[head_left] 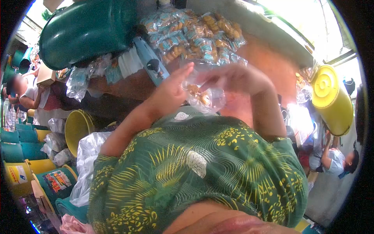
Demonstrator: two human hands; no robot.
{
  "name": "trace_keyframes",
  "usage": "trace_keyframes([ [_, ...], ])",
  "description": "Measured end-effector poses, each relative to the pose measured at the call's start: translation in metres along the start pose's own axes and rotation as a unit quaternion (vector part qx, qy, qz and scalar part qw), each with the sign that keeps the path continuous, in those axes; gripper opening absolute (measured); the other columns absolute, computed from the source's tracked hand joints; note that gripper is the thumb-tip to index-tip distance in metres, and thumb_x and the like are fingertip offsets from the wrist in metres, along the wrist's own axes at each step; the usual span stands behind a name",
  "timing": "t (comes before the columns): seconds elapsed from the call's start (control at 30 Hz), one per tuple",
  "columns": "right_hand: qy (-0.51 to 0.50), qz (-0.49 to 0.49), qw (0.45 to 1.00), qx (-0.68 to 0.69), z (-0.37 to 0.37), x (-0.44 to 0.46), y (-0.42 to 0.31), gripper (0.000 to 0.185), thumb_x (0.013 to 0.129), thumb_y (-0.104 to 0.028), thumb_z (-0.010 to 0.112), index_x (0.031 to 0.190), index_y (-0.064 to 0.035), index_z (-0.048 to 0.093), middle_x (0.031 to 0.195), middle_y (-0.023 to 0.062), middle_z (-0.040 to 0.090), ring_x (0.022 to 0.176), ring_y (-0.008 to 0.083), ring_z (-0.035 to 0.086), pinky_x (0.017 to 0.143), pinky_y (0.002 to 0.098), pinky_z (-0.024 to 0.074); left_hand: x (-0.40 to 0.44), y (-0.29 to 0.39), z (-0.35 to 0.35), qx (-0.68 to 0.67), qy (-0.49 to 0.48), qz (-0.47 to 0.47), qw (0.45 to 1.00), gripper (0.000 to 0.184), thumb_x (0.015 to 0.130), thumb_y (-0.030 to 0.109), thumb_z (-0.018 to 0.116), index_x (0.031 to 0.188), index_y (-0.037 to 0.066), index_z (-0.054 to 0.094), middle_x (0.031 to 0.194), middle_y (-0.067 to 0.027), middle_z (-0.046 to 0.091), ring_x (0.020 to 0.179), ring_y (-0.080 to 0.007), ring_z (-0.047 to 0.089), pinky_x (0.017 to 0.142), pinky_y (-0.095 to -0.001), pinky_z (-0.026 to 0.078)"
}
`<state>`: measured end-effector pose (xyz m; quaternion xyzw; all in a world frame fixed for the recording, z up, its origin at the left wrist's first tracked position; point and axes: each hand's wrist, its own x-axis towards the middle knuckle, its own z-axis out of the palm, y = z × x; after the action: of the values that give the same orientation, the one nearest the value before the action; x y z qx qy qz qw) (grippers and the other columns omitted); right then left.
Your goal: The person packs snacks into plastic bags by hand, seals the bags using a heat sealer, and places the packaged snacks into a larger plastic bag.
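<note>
A clear plastic bag [210, 102] with a few brown, round biscuit-like pieces lies just in front of my chest, between my two hands. My left hand [174, 86] is beside its left edge, fingers stretched out and pointing up and forward; no grip on the bag shows. Above the bag's right side, my right hand [235, 79] is bent inward with its fingers toward the left. Motion blurs those fingers, so whether they hold the bag is unclear. Beyond both hands is a heap of filled biscuit packets [194, 35] with blue-and-white labels.
A blue sealer-like device [150, 60] stands on the orange table [261, 54], near empty wrappers [113, 72]. A green drum [87, 33] is at upper left, a yellow drum [331, 99] at right. Other people [29, 91] are at far left and right [335, 160].
</note>
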<state>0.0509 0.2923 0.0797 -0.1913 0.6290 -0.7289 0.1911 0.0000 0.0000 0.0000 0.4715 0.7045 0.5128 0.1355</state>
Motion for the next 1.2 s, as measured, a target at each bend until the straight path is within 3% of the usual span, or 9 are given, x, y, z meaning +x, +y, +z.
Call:
trace_keyframes([
  [0.03,-0.002,0.003,1.000,-0.001,-0.001,0.000,-0.001,0.041,0.100,-0.025,0.061,0.134,-0.0026,0.059,0.117,0.0105,0.069,0.099,0.0216,0.068,0.085,0.0319,0.0563,-0.003,0.003,-0.003,-0.005,0.006,-0.018,1.000,0.072,0.079,-0.009,0.054,0.149,0.001,0.038,0.159,-0.0174,0.033,0.148,-0.0300,0.030,0.120,-0.0386,0.022],
  [0.2,0.522,0.164,0.823,-0.151,-0.169,0.033,0.131,0.055,0.096,-0.048,0.062,0.125,-0.0018,0.060,0.106,0.0087,0.067,0.088,0.0208,0.066,0.072,0.0367,0.0553,-0.016,0.005,-0.029,-0.005,0.013,-0.008,1.000,0.073,0.076,-0.014,0.048,0.148,-0.002,0.038,0.158,-0.0186,0.033,0.148,-0.0282,0.029,0.120,-0.0370,0.022],
  [0.3,0.445,0.418,0.656,-0.444,-0.162,0.033,0.193,0.092,0.084,-0.068,0.061,0.150,-0.0093,0.037,0.147,0.0239,0.045,0.138,0.0348,0.043,0.113,0.0481,0.0346,-0.023,0.013,-0.036,0.006,0.007,-0.022,1.000,0.074,0.077,-0.014,0.048,0.149,-0.002,0.036,0.159,-0.0182,0.032,0.148,-0.0276,0.028,0.120,-0.0366,0.022],
  [0.37,0.478,0.439,0.630,-0.426,-0.138,0.040,0.220,0.105,0.073,-0.065,0.075,0.154,-0.0141,0.030,0.160,0.0188,0.023,0.143,0.0434,0.030,0.115,0.0491,0.0335,-0.025,0.015,-0.040,0.010,0.002,-0.044,0.999,0.075,0.077,-0.015,0.047,0.150,-0.002,0.035,0.160,-0.0168,0.030,0.149,-0.0267,0.028,0.120,-0.0362,0.022],
  [0.5,0.340,0.386,0.610,-0.603,-0.149,0.008,0.245,0.099,0.076,-0.061,0.074,0.152,-0.0125,0.034,0.152,0.0204,0.035,0.139,0.0413,0.036,0.114,0.0493,0.0348,-0.028,0.034,-0.044,-0.136,0.019,-0.146,0.980,0.076,0.080,-0.016,0.044,0.153,0.004,0.033,0.163,-0.0119,0.025,0.146,-0.0213,0.031,0.110,-0.0321,0.036],
  [0.67,0.435,0.316,0.655,-0.531,-0.112,0.014,0.175,0.071,0.087,-0.058,0.062,0.141,-0.0128,0.053,0.147,0.0202,0.043,0.139,0.0387,0.035,0.112,0.0523,0.0318,-0.029,0.013,-0.039,-0.102,-0.008,-0.099,0.990,0.077,0.082,-0.016,0.040,0.155,0.009,0.032,0.164,-0.0075,0.023,0.142,-0.0158,0.035,0.097,-0.0289,0.047],
  [0.8,0.433,0.354,0.585,-0.588,-0.106,0.042,0.193,0.058,0.090,-0.051,0.060,0.130,-0.0084,0.060,0.145,0.0155,0.045,0.137,0.0355,0.038,0.109,0.0516,0.0345,-0.017,0.022,-0.036,-0.096,-0.036,-0.105,0.989,0.075,0.083,-0.013,0.040,0.154,0.008,0.032,0.164,-0.0068,0.023,0.143,-0.0157,0.034,0.098,-0.0314,0.046],
  [1.0,0.338,0.383,0.630,-0.585,-0.061,0.011,0.191,0.064,0.088,-0.047,0.062,0.138,-0.0091,0.050,0.155,0.0165,0.032,0.145,0.0364,0.025,0.115,0.0518,0.0250,-0.013,0.024,-0.041,-0.079,-0.051,-0.131,0.987,0.073,0.084,-0.009,0.041,0.154,0.008,0.033,0.165,-0.0071,0.022,0.142,-0.0159,0.035,0.097,-0.0301,0.046],
  [1.2,0.440,0.298,0.650,-0.544,-0.059,-0.022,0.210,0.077,0.083,-0.037,0.073,0.146,-0.0068,0.040,0.149,0.0228,0.040,0.137,0.0393,0.040,0.113,0.0467,0.0343,-0.015,0.014,-0.040,-0.135,-0.059,-0.112,0.983,0.073,0.082,-0.011,0.039,0.154,0.006,0.033,0.164,-0.0087,0.024,0.145,-0.0186,0.033,0.100,-0.0299,0.045],
])
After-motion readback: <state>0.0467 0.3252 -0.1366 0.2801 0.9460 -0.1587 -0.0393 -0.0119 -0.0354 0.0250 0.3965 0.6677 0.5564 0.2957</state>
